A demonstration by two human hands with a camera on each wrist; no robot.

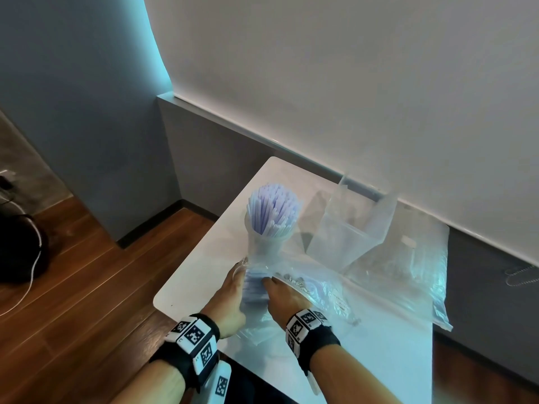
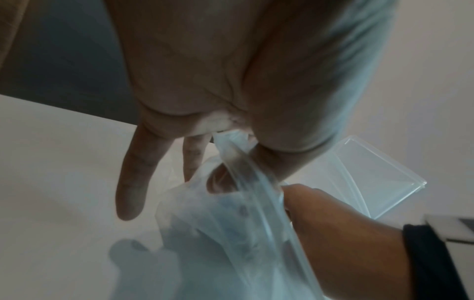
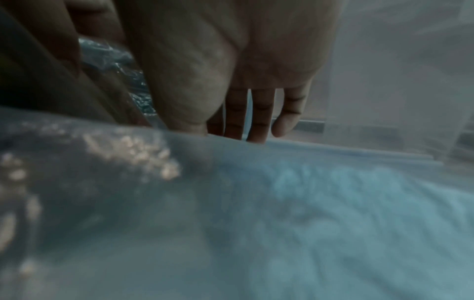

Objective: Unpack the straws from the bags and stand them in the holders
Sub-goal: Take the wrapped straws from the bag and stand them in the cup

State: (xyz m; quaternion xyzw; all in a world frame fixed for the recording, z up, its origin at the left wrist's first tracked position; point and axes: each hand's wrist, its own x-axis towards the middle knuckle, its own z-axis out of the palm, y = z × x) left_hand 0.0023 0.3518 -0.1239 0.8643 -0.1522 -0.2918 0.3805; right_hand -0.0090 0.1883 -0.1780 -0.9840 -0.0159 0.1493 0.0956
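Pale lilac straws, clear holders, translucent bluish bag, white table, black-and-white checked wristbands.

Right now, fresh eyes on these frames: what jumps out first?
The bundle of pale purple straws standing upright in a round clear holder near the table's far left corner. Just in front of it, the left hand pinches the edge of a clear plastic bag while the right hand works at its mouth. To the right of the straws stands a clear square holder, apparently without straws.
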